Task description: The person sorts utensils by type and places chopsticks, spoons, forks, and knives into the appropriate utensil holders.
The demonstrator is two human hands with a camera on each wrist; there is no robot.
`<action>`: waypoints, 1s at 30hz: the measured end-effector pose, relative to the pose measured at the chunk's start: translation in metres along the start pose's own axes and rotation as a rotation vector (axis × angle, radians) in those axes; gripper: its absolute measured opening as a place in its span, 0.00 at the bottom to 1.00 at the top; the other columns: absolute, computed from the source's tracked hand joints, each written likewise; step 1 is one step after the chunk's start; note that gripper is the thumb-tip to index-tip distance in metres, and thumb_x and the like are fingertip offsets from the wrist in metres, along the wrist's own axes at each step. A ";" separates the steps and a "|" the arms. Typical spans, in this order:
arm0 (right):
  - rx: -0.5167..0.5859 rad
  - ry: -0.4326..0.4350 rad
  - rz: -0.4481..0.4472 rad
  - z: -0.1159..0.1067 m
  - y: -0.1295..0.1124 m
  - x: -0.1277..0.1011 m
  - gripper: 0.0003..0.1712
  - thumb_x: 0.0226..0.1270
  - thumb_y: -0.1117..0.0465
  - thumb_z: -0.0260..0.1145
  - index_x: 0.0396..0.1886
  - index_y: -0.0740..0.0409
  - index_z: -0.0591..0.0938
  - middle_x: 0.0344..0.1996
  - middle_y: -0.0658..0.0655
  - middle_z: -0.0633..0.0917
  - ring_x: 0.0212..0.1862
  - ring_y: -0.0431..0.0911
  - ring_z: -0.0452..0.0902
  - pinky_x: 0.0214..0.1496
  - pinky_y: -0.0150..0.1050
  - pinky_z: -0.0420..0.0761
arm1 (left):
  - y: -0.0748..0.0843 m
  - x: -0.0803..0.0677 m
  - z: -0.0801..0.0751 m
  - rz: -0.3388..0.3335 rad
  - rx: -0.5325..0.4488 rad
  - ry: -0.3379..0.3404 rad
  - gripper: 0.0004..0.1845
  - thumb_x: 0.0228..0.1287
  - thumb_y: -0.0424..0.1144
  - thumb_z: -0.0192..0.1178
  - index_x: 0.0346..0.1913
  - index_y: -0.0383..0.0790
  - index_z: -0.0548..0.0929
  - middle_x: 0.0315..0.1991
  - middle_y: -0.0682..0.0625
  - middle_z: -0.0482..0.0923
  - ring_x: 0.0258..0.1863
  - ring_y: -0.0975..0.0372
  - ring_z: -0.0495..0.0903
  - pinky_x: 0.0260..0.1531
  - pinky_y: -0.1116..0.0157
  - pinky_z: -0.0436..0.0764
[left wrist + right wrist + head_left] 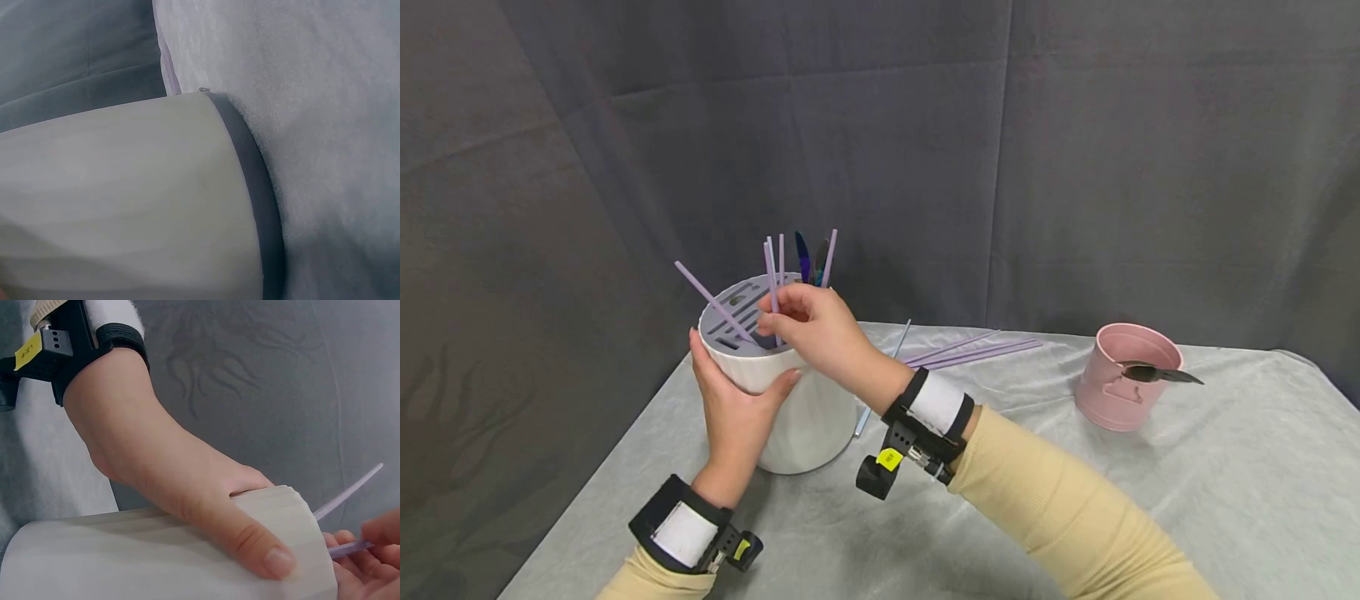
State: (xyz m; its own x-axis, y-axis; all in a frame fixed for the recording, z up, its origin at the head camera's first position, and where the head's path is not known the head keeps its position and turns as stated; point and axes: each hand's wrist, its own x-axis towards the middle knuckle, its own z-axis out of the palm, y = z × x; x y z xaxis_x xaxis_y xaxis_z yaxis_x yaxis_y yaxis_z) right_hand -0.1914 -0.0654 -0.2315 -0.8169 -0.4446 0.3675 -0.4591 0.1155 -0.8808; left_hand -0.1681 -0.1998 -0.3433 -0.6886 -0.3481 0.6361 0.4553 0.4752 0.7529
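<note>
A white ribbed holder (805,425) with a grey slotted top (718,321) stands at the table's left. My left hand (733,408) grips its side just below the rim, the thumb across the front. Over the top, my right hand (820,325) pinches a thin purple stick (771,271) standing upright at the slots. Another purple stick (711,298) leans out to the left. Behind the fingers rise more sticks and a dark blue knife-like piece (802,254). In the right wrist view, the left thumb (250,540) presses the holder's wall; the pinched stick (349,549) is partly covered.
Several purple sticks (977,354) lie on the cloth-covered table right of the holder, with a pale blue stick (862,422) beside its base. Farther right stands a pink pot (1116,404) with a dark spoon-like utensil (1172,375) at its rim. A grey curtain (1075,167) hangs behind.
</note>
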 end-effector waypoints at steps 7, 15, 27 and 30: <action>0.149 0.083 -0.033 -0.010 0.012 -0.012 0.13 0.67 0.71 0.63 0.49 0.72 0.80 0.44 0.65 0.85 0.46 0.49 0.83 0.51 0.35 0.79 | -0.001 -0.001 0.003 0.011 -0.013 0.014 0.70 0.42 0.62 0.75 0.75 0.34 0.38 0.73 0.35 0.45 0.71 0.49 0.49 0.68 0.47 0.51; 0.525 0.340 -0.035 -0.045 0.047 -0.039 0.09 0.68 0.76 0.56 0.46 0.74 0.77 0.36 0.58 0.85 0.39 0.44 0.85 0.48 0.40 0.81 | -0.002 -0.005 0.004 0.014 -0.015 0.038 0.72 0.40 0.70 0.71 0.75 0.33 0.39 0.74 0.36 0.46 0.72 0.50 0.49 0.69 0.48 0.49; 0.095 0.312 0.499 -0.045 0.162 -0.041 0.08 0.67 0.69 0.59 0.32 0.72 0.77 0.17 0.52 0.75 0.19 0.39 0.71 0.21 0.30 0.73 | -0.001 -0.006 0.003 0.013 -0.028 0.043 0.71 0.40 0.67 0.73 0.76 0.34 0.40 0.74 0.37 0.46 0.72 0.51 0.49 0.69 0.49 0.49; -0.057 0.251 0.532 -0.039 0.176 -0.038 0.14 0.67 0.65 0.61 0.20 0.65 0.76 0.12 0.51 0.73 0.16 0.40 0.68 0.19 0.30 0.70 | -0.001 -0.008 0.003 0.014 -0.024 0.048 0.71 0.41 0.67 0.73 0.76 0.34 0.40 0.74 0.37 0.46 0.72 0.50 0.49 0.69 0.48 0.49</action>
State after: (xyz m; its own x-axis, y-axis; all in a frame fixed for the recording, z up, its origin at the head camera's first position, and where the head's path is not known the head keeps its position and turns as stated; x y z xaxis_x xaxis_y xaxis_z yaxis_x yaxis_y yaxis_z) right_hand -0.2545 0.0068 -0.3890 -0.9944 -0.0897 -0.0555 0.0245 0.3154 -0.9486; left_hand -0.1653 -0.1952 -0.3498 -0.6544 -0.3797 0.6539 0.4786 0.4615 0.7470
